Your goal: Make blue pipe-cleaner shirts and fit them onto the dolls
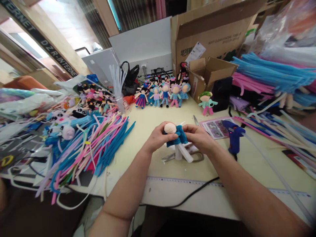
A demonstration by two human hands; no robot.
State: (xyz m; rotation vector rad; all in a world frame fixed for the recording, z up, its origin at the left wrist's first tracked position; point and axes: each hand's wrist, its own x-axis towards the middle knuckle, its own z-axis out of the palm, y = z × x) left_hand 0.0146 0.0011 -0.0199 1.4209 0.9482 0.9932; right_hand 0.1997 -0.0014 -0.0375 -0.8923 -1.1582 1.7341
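Above the yellow tabletop I hold a small doll [181, 134] with a cream head, a teal fuzzy body and white leg-like tubes hanging down. My left hand [158, 137] is closed around its head and left side, thumb at the front. At the doll's right side, my right hand [197, 136] pinches the teal part between thumb and fingers. Beneath the doll lie scissors [169, 157], partly hidden by its legs. A blue glue gun [234, 135] rests to the right of my right hand, a clear glue stick running back from it.
Finished dolls [165, 93] stand along the back, and one with green hair [207, 102] stands apart. Pipe cleaners [98, 141] are heaped at left; more blue bundles [274, 70] lie at right. Cardboard box [212, 70] sits behind. A black cable [192, 194] crosses the ruler-marked front edge.
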